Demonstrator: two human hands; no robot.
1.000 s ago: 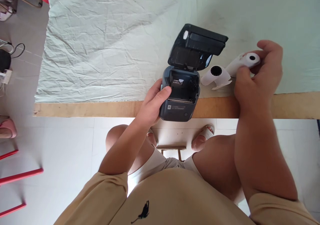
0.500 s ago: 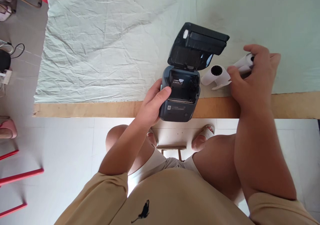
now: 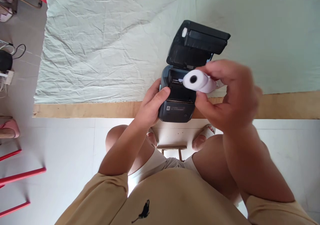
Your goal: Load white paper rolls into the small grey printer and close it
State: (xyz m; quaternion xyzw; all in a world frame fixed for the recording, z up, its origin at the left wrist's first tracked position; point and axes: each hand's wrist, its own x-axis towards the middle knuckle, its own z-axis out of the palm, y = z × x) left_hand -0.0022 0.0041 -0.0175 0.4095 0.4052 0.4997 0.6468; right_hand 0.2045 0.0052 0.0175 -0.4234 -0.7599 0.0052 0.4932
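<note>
A small dark label printer (image 3: 178, 113) stands tilted at the table's front edge, its black lid (image 3: 200, 40) swung up and its paper bay exposed. My left hand (image 3: 153, 101) grips the printer's left side, thumb over the rim of the bay. Between the thumb and fingers of my right hand (image 3: 228, 93) is a white paper roll (image 3: 201, 81), its hollow core facing left. The roll hangs over the right part of the bay; whether it touches the printer I cannot tell. A second paper roll, seen earlier beside the printer, is hidden or barely visible behind my right hand.
A pale green cloth (image 3: 112, 45) with wrinkles covers the table, leaving a bare wooden edge (image 3: 87, 110) at the front. My knees are under that edge. Red metal legs (image 3: 22, 177) and a cable (image 3: 18, 51) lie off to the left on the floor side.
My right hand has moved left from the rolls on the cloth, bringing one paper roll over the open printer. My left hand and the printer have barely moved.
</note>
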